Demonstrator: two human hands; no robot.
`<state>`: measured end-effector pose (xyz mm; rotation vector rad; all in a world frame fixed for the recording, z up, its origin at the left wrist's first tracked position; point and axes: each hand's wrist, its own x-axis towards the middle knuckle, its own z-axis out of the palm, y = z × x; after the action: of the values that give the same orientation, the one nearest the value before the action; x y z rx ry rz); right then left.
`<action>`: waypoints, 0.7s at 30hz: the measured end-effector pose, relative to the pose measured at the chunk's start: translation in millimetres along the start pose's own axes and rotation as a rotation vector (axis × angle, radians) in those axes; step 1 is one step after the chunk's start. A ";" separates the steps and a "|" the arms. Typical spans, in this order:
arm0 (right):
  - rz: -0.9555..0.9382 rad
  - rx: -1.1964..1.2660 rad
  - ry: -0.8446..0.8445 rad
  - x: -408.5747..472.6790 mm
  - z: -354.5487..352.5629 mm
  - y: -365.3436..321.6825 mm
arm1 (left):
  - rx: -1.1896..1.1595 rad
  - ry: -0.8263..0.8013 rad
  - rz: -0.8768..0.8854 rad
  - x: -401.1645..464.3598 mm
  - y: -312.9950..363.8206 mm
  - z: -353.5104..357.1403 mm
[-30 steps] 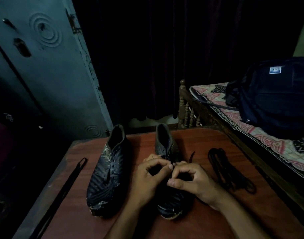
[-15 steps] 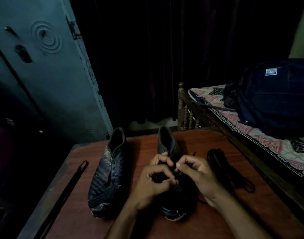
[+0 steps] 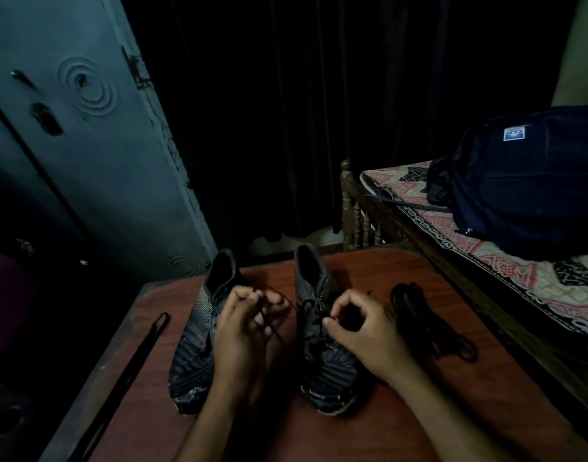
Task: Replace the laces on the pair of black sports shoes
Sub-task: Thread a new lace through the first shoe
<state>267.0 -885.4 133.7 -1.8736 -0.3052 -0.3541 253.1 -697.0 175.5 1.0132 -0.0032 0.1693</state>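
We count two black ribbed sports shoes on the reddish wooden bench point(image 3: 379, 428), the right shoe point(image 3: 322, 345) part-laced and the left shoe point(image 3: 199, 331) seemingly bare, plus a coiled black lace bundle point(image 3: 429, 325) and a flat black strap point(image 3: 132, 371). Our left hand point(image 3: 246, 331) pinches one thin black lace point(image 3: 276, 331) end while the right hand point(image 3: 362, 325) has fingers curled together at the eyelets, apparently on the other. Uneven pulling could slip an end out, and dim light hides eyelets.

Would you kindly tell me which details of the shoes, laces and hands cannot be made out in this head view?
- Left shoe: the left hand covers part of its eyelet area.
- Lace on the right shoe: how far it is threaded is lost in dim light.
- Right hand: its curled fingers hide what they pinch.
- Lace bundle: the number of laces is unreadable.
- Black strap: cut off by the bottom edge.
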 end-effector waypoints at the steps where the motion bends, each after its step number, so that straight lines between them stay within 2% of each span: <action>1: -0.011 -0.036 0.002 -0.2 -0.3 0.0 | 0.053 0.025 0.001 -5.4 4.5 1.9; 3: -0.014 -0.079 0.000 0.9 -2.8 1.6 | 0.209 0.046 0.017 -14.6 10.1 1.5; 7: 0.001 -0.116 -0.021 1.6 -2.2 6.7 | 0.554 0.041 0.165 -19.1 16.0 -15.5; 12: -0.056 -0.188 0.002 0.8 -1.5 6.6 | 1.294 -0.047 0.391 -21.7 24.6 -23.4; 14: -0.071 -0.207 0.014 0.2 -0.7 6.5 | 1.498 -0.065 0.525 -24.9 21.0 -23.8; 16: -0.093 -0.252 0.027 0.2 0.9 7.3 | 1.545 -0.100 0.623 -28.0 13.2 -21.7; 17: -0.106 -0.281 0.026 -0.2 2.0 7.1 | 1.511 -0.134 0.618 -29.6 8.6 -19.1; 21: -0.146 -0.368 -0.007 -1.8 3.9 6.0 | 1.309 -0.205 0.445 -29.5 -20.2 -9.6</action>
<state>268.0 -883.7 126.6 -2.2185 -0.4040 -0.5316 226.2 -703.4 151.0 2.3308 -0.3455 0.5039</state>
